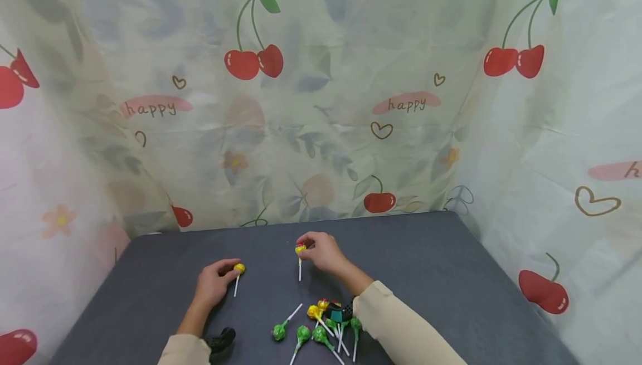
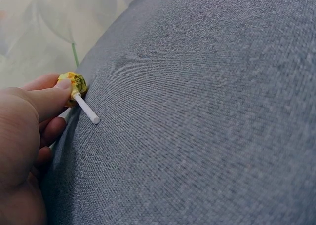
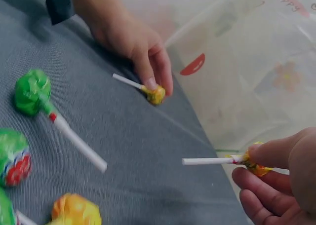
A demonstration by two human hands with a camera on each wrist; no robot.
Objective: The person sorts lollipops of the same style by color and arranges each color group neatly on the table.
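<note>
My left hand [image 1: 213,285] pinches a yellow-wrapped lollipop [image 1: 239,268] by its head between thumb and fingers, its white stick pointing down toward me. In the left wrist view that lollipop [image 2: 75,87] is close to the dark cloth. To the right, my right hand [image 1: 322,252] pinches another yellow lollipop [image 1: 300,248] with some red on its wrapper, at the head, stick hanging down. The right wrist view shows this lollipop [image 3: 254,163] between thumb and fingers, partly covered by them.
Nearer me lies a loose group of lollipops: several green ones [image 1: 303,332] and yellow ones [image 1: 314,312], partly hidden by the right wrist's camera strap [image 1: 341,312]. The dark grey table [image 1: 401,253] is bordered by a printed curtain [image 1: 311,103] behind and at both sides.
</note>
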